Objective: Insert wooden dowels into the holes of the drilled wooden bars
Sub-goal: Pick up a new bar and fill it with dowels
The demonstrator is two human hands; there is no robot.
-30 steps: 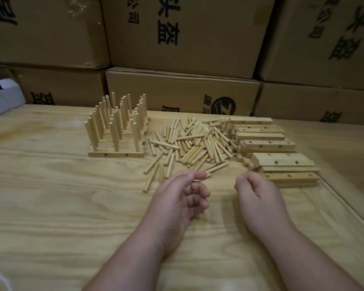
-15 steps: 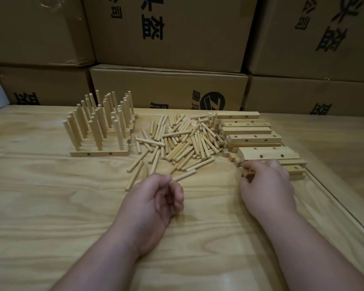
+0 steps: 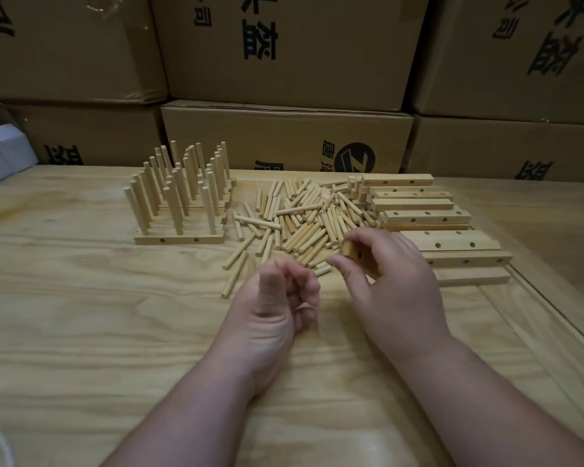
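My right hand [image 3: 395,281] grips a drilled wooden bar [image 3: 353,252] just above the table; only its left end with one hole shows, the rest is hidden under my fingers. My left hand [image 3: 277,308] hovers beside it with fingers loosely curled and nothing in them. A pile of loose wooden dowels [image 3: 304,220] lies beyond both hands. To the right sit several drilled bars [image 3: 449,239] without dowels. At the left stand several bars filled with upright dowels [image 3: 179,197].
The plywood table [image 3: 81,315] has a raised edge strip [image 3: 553,308] on its right. Stacked cardboard boxes [image 3: 284,136] wall off the back. A white box [image 3: 4,160] sits at the far left edge.
My right hand has picked a bar from the front of the right-hand stack and carried it left toward my left hand. My left hand has lifted and turned thumb up.
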